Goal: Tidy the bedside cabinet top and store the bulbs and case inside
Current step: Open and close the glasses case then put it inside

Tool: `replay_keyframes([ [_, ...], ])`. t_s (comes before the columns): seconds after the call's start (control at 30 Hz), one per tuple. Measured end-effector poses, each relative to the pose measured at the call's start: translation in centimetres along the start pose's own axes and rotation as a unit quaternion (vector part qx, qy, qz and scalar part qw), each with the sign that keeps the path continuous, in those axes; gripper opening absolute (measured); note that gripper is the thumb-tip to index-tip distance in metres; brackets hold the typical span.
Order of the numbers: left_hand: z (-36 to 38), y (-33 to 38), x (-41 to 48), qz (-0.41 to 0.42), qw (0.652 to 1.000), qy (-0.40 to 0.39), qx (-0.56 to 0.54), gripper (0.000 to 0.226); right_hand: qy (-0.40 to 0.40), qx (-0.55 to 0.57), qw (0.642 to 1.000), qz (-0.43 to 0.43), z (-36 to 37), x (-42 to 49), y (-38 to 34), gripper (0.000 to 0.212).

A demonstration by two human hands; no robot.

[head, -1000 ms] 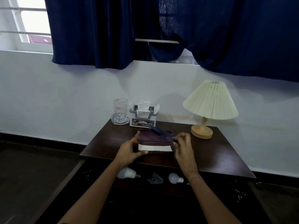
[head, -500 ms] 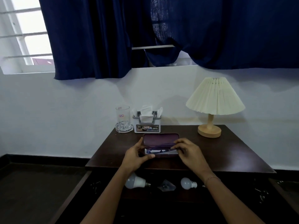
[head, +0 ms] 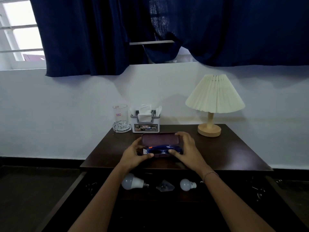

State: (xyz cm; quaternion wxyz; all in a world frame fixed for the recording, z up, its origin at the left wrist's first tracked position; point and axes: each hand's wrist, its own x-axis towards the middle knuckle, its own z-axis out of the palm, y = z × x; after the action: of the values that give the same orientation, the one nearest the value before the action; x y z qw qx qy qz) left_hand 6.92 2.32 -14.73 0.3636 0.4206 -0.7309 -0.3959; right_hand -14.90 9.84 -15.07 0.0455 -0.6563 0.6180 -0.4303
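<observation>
Open maroon case [head: 159, 139] holding blue glasses [head: 163, 148] sits mid cabinet top [head: 225, 153]. Left hand [head: 133, 154] grips its left end and right hand [head: 187, 148] grips its right end. Nearer, in the open drawer [head: 222, 188], lie 2 bulbs: large bulb [head: 132, 183] left, small bulb [head: 187, 184] right.

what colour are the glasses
Dark blue; the glasses in the case show best in the head view.

"OPEL" is printed on the label of the white plastic tissue holder [head: 145, 127] (smaller print is illegible).
</observation>
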Motion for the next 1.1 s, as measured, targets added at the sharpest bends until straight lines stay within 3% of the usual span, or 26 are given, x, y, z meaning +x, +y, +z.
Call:
replay_keyframes([
  [0.13, -0.11, 0.04, 0.00, -0.001, 1.000, -0.006, -0.008, 0.077, -0.071, 0.032, 0.996, 0.045, -0.09, 0.20, 0.03, 0.116],
  [0.27, -0.25, 0.16, 0.07, 0.003, 1.000, -0.021, -0.010, 0.069, -0.102, 0.044, 0.993, 0.048, -0.05, 0.53, 0.28, 0.131],
  [0.5, -0.29, 0.25, 0.03, -0.017, 0.999, 0.007, -0.042, 0.075, -0.045, 0.126, 0.990, 0.037, -0.27, 0.57, 0.69, 0.109],
  [0.7, -0.43, 0.33, -0.05, -0.005, 0.999, 0.038, -0.028, 0.064, 0.004, 0.131, 0.991, 0.035, -0.38, 0.54, 0.49, 0.089],
  [0.93, -0.27, -0.02, 0.07, -0.019, 0.998, 0.057, -0.012, 0.055, 0.018, 0.112, 0.992, 0.051, -0.87, 0.25, 0.10, 0.051],
  [1.1, -0.43, -0.09, 0.04, -0.005, 0.997, 0.060, -0.037, 0.050, 0.015, 0.120, 0.991, 0.051, -0.92, 0.15, 0.01, 0.044],
])
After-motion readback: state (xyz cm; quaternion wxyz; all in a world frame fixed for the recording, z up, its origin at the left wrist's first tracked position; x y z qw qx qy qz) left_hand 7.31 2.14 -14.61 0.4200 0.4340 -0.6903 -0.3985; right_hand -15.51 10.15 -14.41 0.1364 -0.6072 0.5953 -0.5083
